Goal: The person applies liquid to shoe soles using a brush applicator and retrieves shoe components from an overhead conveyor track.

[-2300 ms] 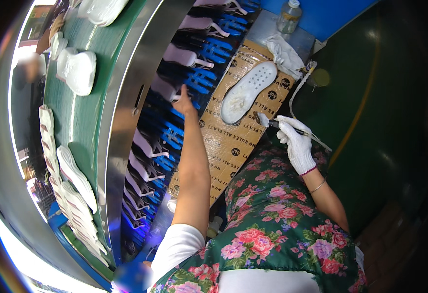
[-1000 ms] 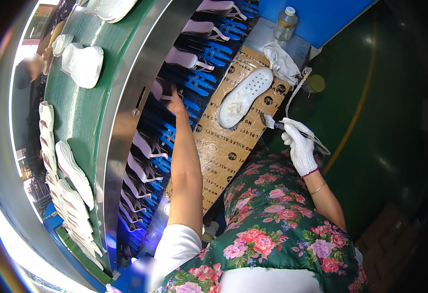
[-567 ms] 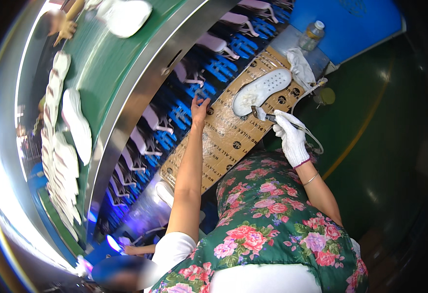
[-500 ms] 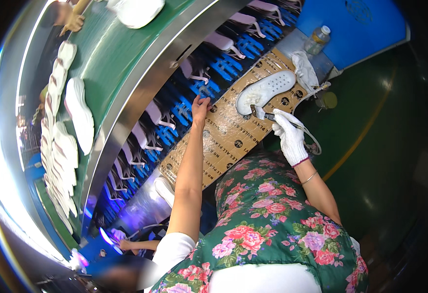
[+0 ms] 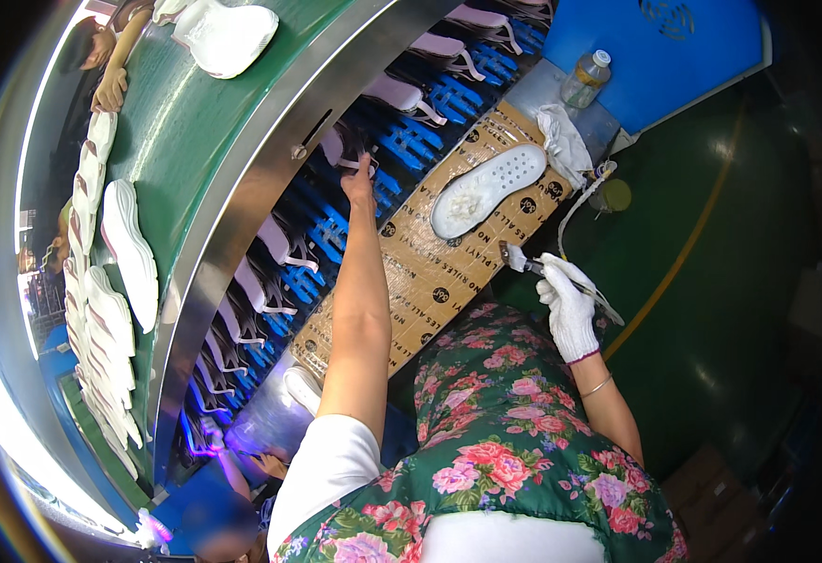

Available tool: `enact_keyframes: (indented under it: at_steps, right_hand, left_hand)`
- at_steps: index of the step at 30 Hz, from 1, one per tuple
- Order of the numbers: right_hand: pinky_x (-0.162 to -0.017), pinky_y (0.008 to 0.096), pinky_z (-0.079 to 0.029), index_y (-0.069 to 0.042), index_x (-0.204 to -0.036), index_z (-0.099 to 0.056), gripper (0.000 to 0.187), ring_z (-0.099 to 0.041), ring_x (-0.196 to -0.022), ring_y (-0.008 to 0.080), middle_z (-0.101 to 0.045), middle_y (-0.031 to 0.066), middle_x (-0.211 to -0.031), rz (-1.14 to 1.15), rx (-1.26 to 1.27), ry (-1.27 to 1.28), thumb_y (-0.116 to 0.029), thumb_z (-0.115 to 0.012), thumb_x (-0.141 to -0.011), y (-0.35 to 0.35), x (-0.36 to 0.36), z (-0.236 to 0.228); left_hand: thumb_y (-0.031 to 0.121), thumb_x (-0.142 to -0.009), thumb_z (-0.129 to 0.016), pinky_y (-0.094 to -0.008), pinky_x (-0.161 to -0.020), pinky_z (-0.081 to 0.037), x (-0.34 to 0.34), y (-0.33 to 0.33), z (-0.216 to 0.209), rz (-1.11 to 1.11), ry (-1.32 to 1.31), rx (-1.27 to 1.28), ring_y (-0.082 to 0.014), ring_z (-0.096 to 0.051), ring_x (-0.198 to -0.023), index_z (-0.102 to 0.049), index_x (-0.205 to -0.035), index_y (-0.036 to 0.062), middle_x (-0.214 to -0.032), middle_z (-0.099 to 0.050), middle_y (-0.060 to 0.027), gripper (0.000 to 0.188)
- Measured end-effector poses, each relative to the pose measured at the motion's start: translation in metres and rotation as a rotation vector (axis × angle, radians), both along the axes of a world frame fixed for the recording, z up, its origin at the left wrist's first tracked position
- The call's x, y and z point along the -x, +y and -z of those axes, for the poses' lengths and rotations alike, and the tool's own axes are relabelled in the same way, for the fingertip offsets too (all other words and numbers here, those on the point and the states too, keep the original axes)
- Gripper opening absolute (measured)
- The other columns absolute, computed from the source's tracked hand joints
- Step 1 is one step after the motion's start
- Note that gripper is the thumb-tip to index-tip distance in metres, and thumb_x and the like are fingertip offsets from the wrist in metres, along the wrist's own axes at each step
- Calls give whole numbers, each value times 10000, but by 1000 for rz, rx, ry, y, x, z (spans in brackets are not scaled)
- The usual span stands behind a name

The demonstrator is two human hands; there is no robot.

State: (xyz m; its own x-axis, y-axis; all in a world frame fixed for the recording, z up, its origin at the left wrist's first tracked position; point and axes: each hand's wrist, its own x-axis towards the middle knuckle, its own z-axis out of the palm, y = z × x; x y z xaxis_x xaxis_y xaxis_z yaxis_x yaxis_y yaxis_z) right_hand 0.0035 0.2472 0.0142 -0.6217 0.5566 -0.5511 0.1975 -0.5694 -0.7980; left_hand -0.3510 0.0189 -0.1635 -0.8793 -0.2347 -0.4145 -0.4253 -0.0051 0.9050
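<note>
At the edge of the blue rack, my bare left hand has its fingers closed at the narrow, curled end of a pale pink shoe piece. My right hand, in a white knit glove, grips a flat brush with a dark handle and a white substance on its head. The brush is held off the near edge of the cardboard-covered board. A white shoe sole lies on that board, apart from both hands, with whitish clumps in its wider end and small holes in the other.
Several pink pieces hang along the blue rack. Beyond the metal rail, white soles lie on a green conveyor. A bottle and white cloth stand by the board's far end. Another person's hand is at upper left.
My left hand has moved up and away from the board onto the pink piece. The right hand has drawn the brush back from the white sole, toward me. The view has shifted slightly.
</note>
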Motion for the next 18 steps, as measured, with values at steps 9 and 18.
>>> enact_keyframes:
  at_steps: [9, 18]
  right_hand:
    - [-527, 185, -436, 29, -1136, -682, 250, -591, -632, 76, -687, 42, -899, 25, -25, 8, -62, -673, -904, 4, -1, 2]
    - [-533, 195, -449, 18, -1151, -672, 250, -609, -647, 84, -682, 39, -881, -39, -5, 59, -101, -662, -931, 3, 27, 1]
  left_hand:
    - [329, -619, -913, -435, -775, -539, 7, 39, 33, -47, 30, 510, -344, -715, -834, -689, -868, -69, -871, -727, -216, 520]
    - [212, -823, -778, -273, -503, -427, -86, 1, -13, 150, -106, -179, -114, -538, -551, -487, -1335, -58, -708, -614, -36, 648]
